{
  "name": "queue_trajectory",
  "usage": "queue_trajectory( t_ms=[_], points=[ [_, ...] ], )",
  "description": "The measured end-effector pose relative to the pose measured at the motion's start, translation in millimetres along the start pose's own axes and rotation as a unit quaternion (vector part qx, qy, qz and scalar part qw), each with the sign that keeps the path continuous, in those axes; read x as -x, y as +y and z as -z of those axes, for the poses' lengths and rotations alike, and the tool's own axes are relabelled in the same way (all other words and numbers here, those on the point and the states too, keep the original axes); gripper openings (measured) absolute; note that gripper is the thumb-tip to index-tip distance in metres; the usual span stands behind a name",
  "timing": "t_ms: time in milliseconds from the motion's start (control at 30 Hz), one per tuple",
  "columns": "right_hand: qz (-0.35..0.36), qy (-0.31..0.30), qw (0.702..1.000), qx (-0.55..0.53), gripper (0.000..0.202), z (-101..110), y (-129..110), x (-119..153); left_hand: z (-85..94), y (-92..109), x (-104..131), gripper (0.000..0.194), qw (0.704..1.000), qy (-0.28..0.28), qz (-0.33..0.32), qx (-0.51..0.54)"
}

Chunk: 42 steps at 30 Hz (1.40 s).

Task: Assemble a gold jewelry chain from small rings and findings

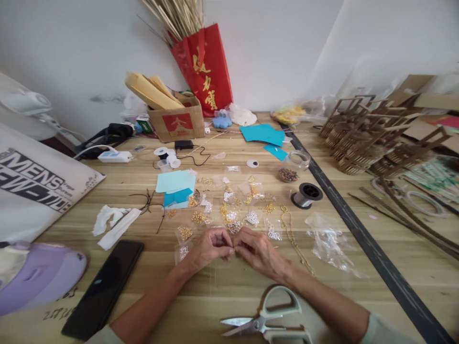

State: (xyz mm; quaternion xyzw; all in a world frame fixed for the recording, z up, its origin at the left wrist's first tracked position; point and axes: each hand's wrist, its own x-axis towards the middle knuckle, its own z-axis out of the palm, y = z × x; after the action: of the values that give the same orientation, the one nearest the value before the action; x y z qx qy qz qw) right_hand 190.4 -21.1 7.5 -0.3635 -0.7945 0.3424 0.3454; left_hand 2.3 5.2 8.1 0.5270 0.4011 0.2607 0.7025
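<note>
Scissors (263, 321) lay nearest camera, blades slightly apart, tips pointing left, on the near side of both hands. Left hand (211, 248) and right hand (256, 251) met at the fingertips, each pinched thumb to finger; whatever sat between was too small to make out. Key relation: a dark silver pile (234, 227) lay just beyond where the tips met, roughly centred, about equally near either hand. Gold chain (297, 247) was right of the right hand, so that hand was nearer; its long axis slanted from far-left to near-right, near end beside the right forearm. Two packets flanked the left hand: gold packet (185, 233), silver packet (183, 253). Counts: one scissors, one chain, one wire spool (307, 196), one bead jar (288, 175), one phone (103, 286), two white strips (120, 228). Small gold and silver lots numbered probably over ten; they overlapped and blurred, so no firm figure.
</note>
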Motion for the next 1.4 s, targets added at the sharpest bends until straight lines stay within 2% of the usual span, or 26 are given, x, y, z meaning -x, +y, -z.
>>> queue_trajectory(
  t_ms=[167,600,1033,1400],
  points=[
    [-0.041,0.008,0.998,-0.041,0.013,-2.7,-0.2,-0.6,-1.5,-0.2,0.7,0.032,1.000,0.004,0.016,0.013],
    [-0.046,-0.003,0.999,-0.008,0.012,-3.2,-1.5,2.2,-2.1,1.3,1.0,0.029,0.999,0.029,0.014,0.037],
    [-0.051,0.008,0.999,0.003,0.011,-3.5,-4.7,2.9,-2.0,6.0,3.0,0.025,0.999,0.024,-0.001,0.024],
    [-0.047,-0.002,0.998,0.027,0.013,-5.6,-5.8,4.9,-0.8,-2.5,0.2,0.026,0.999,0.028,-0.002,0.032]
  ],
)
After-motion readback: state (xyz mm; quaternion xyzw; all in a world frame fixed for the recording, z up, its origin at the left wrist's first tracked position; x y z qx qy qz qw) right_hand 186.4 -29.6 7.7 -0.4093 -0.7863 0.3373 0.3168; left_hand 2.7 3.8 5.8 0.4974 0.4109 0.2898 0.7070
